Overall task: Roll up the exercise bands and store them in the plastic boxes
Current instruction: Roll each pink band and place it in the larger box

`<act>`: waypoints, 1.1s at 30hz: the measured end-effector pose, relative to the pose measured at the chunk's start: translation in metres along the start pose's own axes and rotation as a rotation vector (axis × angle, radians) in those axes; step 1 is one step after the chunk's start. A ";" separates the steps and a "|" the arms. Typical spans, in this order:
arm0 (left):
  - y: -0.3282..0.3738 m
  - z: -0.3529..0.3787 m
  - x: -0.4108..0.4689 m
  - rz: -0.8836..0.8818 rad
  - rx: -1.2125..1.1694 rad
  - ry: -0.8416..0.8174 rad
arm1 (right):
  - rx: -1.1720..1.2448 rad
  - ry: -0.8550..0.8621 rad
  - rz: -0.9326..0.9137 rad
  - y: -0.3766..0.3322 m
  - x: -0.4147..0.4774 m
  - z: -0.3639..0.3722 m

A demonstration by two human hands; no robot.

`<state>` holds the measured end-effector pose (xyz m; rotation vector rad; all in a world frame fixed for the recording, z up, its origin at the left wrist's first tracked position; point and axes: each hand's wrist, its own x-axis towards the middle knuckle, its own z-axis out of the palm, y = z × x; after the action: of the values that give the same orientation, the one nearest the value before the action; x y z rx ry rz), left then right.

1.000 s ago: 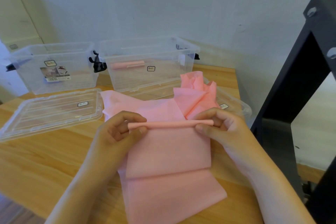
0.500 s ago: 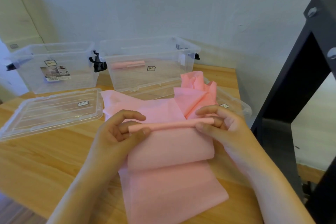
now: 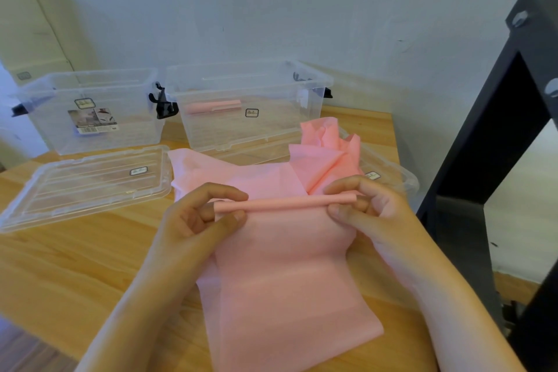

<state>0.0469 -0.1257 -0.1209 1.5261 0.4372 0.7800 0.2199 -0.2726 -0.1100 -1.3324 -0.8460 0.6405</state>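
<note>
A pink exercise band (image 3: 283, 275) lies spread on the wooden table (image 3: 75, 269), its near end rolled into a thin tube across the middle. My left hand (image 3: 199, 214) pinches the tube's left end and my right hand (image 3: 365, 208) pinches its right end. The band's far part bunches up behind the hands. Two clear plastic boxes stand open at the back: the left box (image 3: 90, 112) holds no band, the right box (image 3: 250, 106) holds one rolled pink band (image 3: 211, 106).
A clear lid (image 3: 84, 184) lies flat on the left of the table. Another lid (image 3: 389, 175) sits partly under the bunched band at the right. A black metal frame (image 3: 495, 160) stands close at the right, past the table's edge. A wall is behind the boxes.
The loose band below the tube has slid toward me and lost its fold, as the fingers turn the roll. The hands stay in nearly the same place.
</note>
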 end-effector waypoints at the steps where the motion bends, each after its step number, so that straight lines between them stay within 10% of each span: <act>1: 0.000 0.000 0.000 0.001 0.002 0.000 | 0.003 -0.005 0.003 0.000 0.000 0.000; 17: -0.011 0.015 0.004 0.066 0.030 0.214 | 0.092 0.395 0.011 0.004 0.001 0.020; 33: -0.019 0.017 0.005 0.088 0.148 0.264 | 0.034 0.419 -0.076 0.005 -0.001 0.018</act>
<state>0.0657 -0.1319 -0.1377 1.5933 0.6376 1.0432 0.2051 -0.2626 -0.1143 -1.3342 -0.5387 0.2977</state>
